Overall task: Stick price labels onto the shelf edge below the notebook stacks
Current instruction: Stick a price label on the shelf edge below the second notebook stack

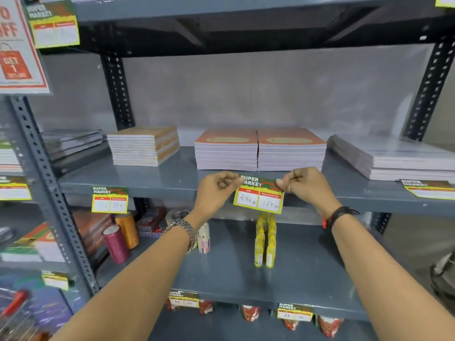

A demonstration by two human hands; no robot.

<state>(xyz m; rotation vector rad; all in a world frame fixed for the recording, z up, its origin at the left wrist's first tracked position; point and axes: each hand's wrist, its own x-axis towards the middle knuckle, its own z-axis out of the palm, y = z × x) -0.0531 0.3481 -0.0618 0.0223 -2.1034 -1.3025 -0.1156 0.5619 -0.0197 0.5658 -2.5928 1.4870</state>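
A yellow-edged price label [259, 196] reading "246" and "164" hangs against the grey shelf edge [160, 190], right below two orange-covered notebook stacks [259, 150]. My left hand [218, 190] pinches its top left corner and my right hand [306, 185] pinches its top right corner. Another label [109, 199] is stuck on the edge further left, below a tan notebook stack [144, 146]. A third label [429, 189] lies at the right end, below a stack of plastic-wrapped books [394, 156].
The shelf below holds yellow bottles [264, 239], thread spools [120, 237] and a tape roll [178, 215]. Perforated uprights [49, 183] frame the bay. A sale poster [17, 45] hangs top left. More labels sit on lower edges.
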